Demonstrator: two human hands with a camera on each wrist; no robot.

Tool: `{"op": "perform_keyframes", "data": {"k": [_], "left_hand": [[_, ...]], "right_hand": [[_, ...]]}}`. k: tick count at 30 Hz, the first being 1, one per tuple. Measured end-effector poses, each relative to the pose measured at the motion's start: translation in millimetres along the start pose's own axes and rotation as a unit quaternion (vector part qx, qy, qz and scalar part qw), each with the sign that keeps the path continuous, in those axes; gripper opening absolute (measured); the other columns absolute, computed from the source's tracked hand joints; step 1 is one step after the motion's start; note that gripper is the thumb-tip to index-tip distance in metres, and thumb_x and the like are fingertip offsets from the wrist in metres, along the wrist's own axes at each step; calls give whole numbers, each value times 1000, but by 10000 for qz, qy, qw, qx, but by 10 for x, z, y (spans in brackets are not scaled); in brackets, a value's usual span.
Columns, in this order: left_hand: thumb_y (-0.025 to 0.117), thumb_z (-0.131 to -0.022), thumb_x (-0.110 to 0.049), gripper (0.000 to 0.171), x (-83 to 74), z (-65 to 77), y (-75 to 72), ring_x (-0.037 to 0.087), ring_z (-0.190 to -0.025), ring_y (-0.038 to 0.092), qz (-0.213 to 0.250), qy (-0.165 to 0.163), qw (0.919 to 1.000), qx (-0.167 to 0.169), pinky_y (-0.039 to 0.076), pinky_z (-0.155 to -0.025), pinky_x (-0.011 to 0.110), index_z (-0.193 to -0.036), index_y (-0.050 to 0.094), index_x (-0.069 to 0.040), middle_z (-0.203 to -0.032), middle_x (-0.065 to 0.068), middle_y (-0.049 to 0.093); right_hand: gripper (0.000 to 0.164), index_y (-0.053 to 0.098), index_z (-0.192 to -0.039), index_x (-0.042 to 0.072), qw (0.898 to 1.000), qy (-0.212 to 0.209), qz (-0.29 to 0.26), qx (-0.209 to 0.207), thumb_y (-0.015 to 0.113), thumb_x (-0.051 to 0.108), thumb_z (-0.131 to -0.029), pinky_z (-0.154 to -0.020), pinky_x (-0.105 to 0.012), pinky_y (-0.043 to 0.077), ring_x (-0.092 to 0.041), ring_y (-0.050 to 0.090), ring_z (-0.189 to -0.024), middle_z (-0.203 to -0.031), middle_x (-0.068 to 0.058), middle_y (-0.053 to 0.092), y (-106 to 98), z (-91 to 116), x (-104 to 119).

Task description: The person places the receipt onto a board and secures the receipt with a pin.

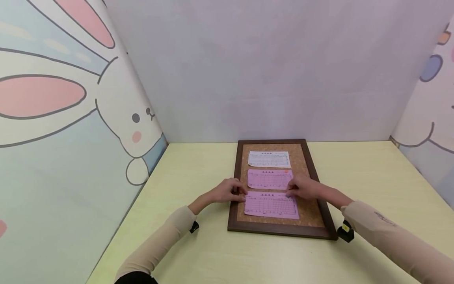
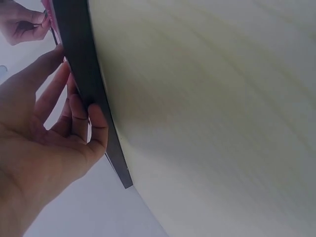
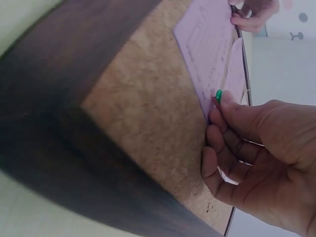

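A brown-framed cork board [image 1: 312,215] lies on the table with three printed paper slips in a column. My right hand [image 1: 303,187] pinches a green push pin [image 3: 218,95] between thumb and index finger at the upper right corner of the lowest pink slip [image 1: 271,207]. At that slip's upper left corner, my left hand [image 1: 227,191] touches the paper with its fingertips. Its other fingers rest against the frame's left side [image 2: 81,54]. Above lie another pink slip [image 1: 267,180] and a white slip [image 1: 271,158].
The pale yellow table [image 1: 198,252] reaches back to a plain light wall [image 1: 262,71]. Rabbit-patterned panels [image 1: 117,106] stand at the left and right. Dark wrist devices [image 1: 345,231] sit below both forearms, the right one close to the board's front right corner.
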State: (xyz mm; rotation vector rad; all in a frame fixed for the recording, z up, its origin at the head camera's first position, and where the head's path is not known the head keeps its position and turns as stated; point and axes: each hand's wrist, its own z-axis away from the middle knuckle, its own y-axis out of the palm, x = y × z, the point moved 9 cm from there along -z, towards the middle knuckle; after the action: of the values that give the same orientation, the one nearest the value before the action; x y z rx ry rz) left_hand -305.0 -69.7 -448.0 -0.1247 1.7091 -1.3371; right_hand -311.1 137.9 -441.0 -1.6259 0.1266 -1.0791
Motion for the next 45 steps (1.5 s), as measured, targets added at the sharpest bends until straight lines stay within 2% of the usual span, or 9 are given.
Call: {"op": "perform_keyframes", "data": {"k": [5, 9, 15, 21, 28, 34, 40, 45], "left_hand": [[78, -91, -16, 13, 24, -2, -16, 14, -82, 53, 130, 13, 9999, -67, 42, -73, 20, -101, 75, -8, -91, 6, 65], [78, -91, -16, 14, 8, -10, -6, 14, -82, 54, 262, 94, 9996, -24, 42, -73, 20, -100, 75, -7, -91, 8, 66], [80, -89, -17, 14, 27, -61, 6, 9, -80, 52, 356, -17, 9994, 1, 41, -72, 17, -98, 75, -7, -90, 7, 67], [80, -89, -16, 14, 48, -69, 16, 8, -80, 52, 450, -123, 9989, 37, 41, -72, 17, -97, 74, -6, -90, 8, 67], [80, -89, -15, 14, 43, -72, 7, 8, -80, 52, 488, -158, 9987, -66, 41, -71, 17, -96, 74, -5, -89, 8, 68], [80, -89, -14, 13, 37, -56, -15, 8, -80, 53, 478, -251, 9985, -48, 41, -71, 16, -96, 74, -5, -90, 9, 68], [80, -89, -12, 13, 32, -50, -15, 7, -79, 53, 487, -208, 9986, -44, 42, -71, 17, -96, 74, -4, -89, 9, 68], [77, -92, -14, 13, 0, -35, 13, 4, -81, 53, 485, -98, 9988, 33, 45, -73, 17, -101, 74, -5, -92, 7, 69]], "right_hand": [[12, 75, -87, 4, 9997, 187, 33, 175, 73, 13, -94, -59, -19, 36, -5, 47, -66, -72, 5, 60, -4, -78, -3], [10, 76, -88, 3, 9996, 224, -79, 147, 74, 11, -93, -60, -20, 39, -6, 49, -68, -75, 3, 63, -4, -62, -12], [11, 75, -86, 1, 9987, 284, -424, -24, 74, 9, -92, -60, -20, 41, -6, 51, -69, -76, 2, 65, -31, -23, -40], [11, 76, -85, 2, 9977, 435, -529, 17, 75, 10, -92, -57, -20, 40, -6, 51, -67, -74, 2, 64, -20, -27, -59], [11, 75, -83, 4, 9984, 517, -236, 22, 77, 12, -90, -57, -20, 39, -6, 50, -65, -72, 2, 63, -10, -49, -72], [15, 65, -86, 6, 9979, 617, 77, -205, 79, 13, -89, -59, -21, 40, -8, 49, -68, -76, 1, 59, -31, -47, -24], [16, 66, -82, 9, 9982, 545, 229, -113, 77, 15, -91, -58, -21, 39, -7, 49, -66, -73, 3, 59, -8, -66, 17], [17, 66, -81, 6, 9984, 559, -99, 9, 77, 14, -91, -57, -19, 41, -6, 51, -64, -72, 1, 61, 11, -56, -41]]}}
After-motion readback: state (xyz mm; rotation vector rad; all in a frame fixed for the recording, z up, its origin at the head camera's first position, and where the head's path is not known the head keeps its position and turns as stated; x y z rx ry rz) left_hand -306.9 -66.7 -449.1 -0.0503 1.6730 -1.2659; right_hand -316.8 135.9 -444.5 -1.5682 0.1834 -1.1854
